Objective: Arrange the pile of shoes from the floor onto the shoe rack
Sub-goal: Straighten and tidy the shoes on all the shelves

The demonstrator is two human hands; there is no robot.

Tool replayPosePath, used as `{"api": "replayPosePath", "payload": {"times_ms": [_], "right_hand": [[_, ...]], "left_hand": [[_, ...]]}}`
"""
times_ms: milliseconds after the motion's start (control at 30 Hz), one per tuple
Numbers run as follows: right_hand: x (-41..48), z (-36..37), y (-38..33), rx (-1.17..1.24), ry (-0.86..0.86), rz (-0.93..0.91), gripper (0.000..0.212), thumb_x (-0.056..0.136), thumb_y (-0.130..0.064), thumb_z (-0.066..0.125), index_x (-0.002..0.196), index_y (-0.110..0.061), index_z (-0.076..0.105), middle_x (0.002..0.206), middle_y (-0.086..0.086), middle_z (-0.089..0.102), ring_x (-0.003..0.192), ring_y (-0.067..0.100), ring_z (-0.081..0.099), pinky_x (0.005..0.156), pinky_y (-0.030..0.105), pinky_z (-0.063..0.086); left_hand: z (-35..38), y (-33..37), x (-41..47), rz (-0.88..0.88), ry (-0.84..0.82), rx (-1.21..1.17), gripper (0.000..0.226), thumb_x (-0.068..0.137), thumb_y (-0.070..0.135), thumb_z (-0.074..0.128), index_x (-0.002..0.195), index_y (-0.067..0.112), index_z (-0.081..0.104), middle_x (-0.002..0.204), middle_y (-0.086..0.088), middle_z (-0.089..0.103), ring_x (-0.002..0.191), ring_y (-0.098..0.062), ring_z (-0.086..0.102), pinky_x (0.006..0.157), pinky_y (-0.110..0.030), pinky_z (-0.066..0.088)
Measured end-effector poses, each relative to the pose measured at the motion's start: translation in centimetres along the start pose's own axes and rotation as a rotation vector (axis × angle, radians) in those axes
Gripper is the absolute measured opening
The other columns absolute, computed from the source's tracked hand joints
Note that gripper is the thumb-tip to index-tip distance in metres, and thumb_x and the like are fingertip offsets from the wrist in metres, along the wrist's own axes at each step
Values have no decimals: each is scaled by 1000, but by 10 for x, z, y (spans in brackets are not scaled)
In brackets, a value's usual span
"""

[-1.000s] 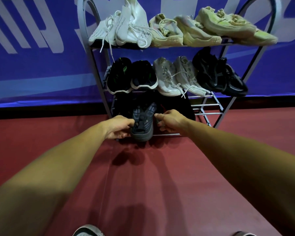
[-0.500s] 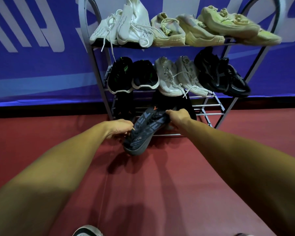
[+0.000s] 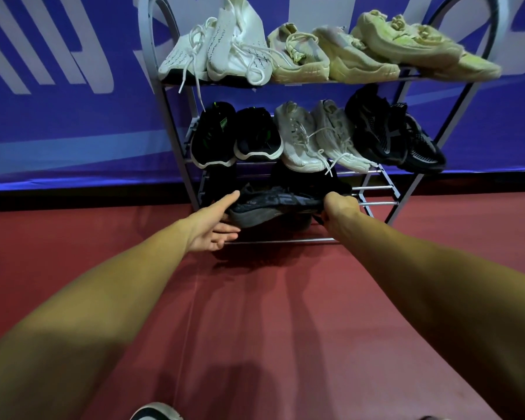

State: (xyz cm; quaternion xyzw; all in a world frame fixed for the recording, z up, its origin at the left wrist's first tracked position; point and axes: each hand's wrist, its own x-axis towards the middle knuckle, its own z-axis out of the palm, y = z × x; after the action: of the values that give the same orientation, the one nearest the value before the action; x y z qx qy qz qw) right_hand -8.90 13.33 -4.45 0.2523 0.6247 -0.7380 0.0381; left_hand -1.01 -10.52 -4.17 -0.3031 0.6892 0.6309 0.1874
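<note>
A dark grey shoe [image 3: 270, 207] lies sideways across the front of the bottom shelf of the grey metal shoe rack [image 3: 376, 204]. My right hand [image 3: 338, 209] grips its right end. My left hand [image 3: 215, 222] is spread open against its left end, thumb on top and fingers under the sole. Other black shoes [image 3: 309, 181] sit in shadow behind it on the same shelf. The middle shelf carries black, off-white and black pairs. White and pale yellow pairs fill the top shelf.
The rack stands against a blue banner wall [image 3: 58, 101] on a red floor [image 3: 270, 313]. Bare bars show at the bottom shelf's right end. The toe of a shoe [image 3: 155, 412] shows at the lower edge of the view.
The dark grey shoe has turned from pointing toe-out at me to lying sideways along the bottom shelf's front. My left hand has opened at its left end; my right hand has kept its grip.
</note>
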Motion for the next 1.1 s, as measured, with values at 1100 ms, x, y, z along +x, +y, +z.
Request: {"api": "replayPosePath", "payload": {"times_ms": [1100], "right_hand": [[-7, -32, -3, -680, -724, 338, 22, 92, -14, 58, 70, -16, 56, 62, 1, 59, 49, 8, 36, 48, 21, 19]], "left_hand": [[20, 11, 17, 224, 262, -238, 34, 82, 32, 78, 104, 15, 59, 98, -6, 70, 69, -9, 58, 53, -21, 38]]}}
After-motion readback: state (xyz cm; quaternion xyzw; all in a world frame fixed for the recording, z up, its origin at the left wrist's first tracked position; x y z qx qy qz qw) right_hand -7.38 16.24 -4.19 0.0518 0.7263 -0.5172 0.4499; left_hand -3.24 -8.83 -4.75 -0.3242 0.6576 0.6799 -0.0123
